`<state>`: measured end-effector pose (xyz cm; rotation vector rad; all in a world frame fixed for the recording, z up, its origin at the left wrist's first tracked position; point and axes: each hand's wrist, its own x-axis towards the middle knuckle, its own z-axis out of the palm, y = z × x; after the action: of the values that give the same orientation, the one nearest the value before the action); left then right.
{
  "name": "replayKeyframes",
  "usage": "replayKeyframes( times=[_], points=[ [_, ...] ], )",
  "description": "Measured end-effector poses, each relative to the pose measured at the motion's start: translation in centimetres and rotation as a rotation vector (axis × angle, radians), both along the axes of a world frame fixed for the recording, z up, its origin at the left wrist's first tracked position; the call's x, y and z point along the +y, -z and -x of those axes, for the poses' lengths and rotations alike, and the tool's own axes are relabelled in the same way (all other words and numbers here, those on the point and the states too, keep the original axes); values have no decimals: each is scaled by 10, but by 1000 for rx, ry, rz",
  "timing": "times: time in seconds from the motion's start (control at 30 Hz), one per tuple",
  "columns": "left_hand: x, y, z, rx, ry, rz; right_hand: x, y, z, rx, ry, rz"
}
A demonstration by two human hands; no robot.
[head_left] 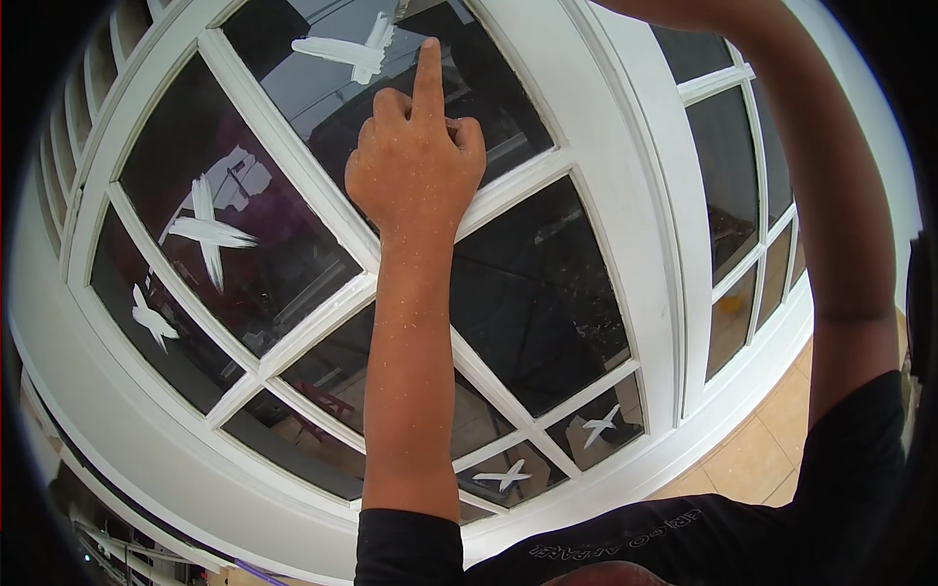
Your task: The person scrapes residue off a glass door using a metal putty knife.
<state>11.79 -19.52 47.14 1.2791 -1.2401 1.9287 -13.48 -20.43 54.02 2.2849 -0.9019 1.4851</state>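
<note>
My left hand (pixel 415 161) is over a white-framed glass panel, its back towards me. Its index finger is stretched out beside a white painted cross (pixel 360 49) on the dark upper pane (pixel 498 107). The other fingers are bent, and no held object shows. Whether the fingertip touches the glass, I cannot tell. My right arm reaches up along the right side; only the edge of my right hand (pixel 674 12) shows at the top, its fingers out of frame.
More panes carry white crosses (pixel 208 232), (pixel 153 317) at the left and small ones at the bottom. A second white-framed glass panel (pixel 696 244) stands at the right. Tan floor tiles (pixel 752 454) lie below it. Slats (pixel 73 127) line the upper left.
</note>
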Motion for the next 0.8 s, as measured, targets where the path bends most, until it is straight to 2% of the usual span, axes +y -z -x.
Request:
replayKeyframes(
  times=[0.1, 0.2, 0.43, 0.5, 0.53, 0.6, 0.73, 0.8],
  points=[
    [-1, 0, -1, -1, 1, -1, -12, 4, -5, -28, -14, 112],
    [1, 0, 1, 78, -13, -56, -12, 3, -6, -14, -35, 91],
    [2, 0, 0, 74, -10, -54, 5, 7, -6, 17, 0, -1],
    [1, 0, 0, 72, 15, -55, -1, 19, -6, -61, -71, 246],
    [1, 0, 1, 69, 14, -57, 1, 15, -5, -64, -70, 244],
    [2, 0, 2, 68, 3, -43, 8, 0, -5, -8, 3, -3],
    [-1, 0, -1, -2, 27, -8, 0, -1, -9, -54, -20, 65],
    [0, 0, 0, 10, 17, -4, 24, -7, -19, -112, 120, -204]
  ],
)
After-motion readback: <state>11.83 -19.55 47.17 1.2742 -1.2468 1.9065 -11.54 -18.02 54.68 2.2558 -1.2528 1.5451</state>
